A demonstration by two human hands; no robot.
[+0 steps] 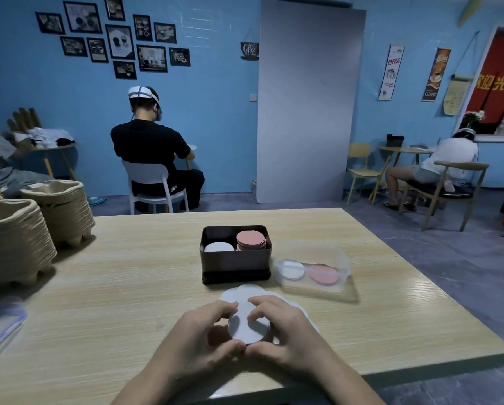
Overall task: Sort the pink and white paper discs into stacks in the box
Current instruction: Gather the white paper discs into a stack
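Holding a white stack (pixel 249 328) between left hand (pixel 199 334) and right hand (pixel 285 331), lower centre; dark box (pixel 235 264) at mid-frame already contains pink stack (pixel 251 240) and white pile (pixel 218 247); loose white discs (pixel 246 290) remain.

Left hand (pixel 198 334) and right hand (pixel 285 331) cup small stack of white discs (pixel 249 328) on wooden table (pixel 128 287). Beyond, dark box (pixel 236 264) holds white stack (pixel 218 247), taller pink stack (pixel 250 239).
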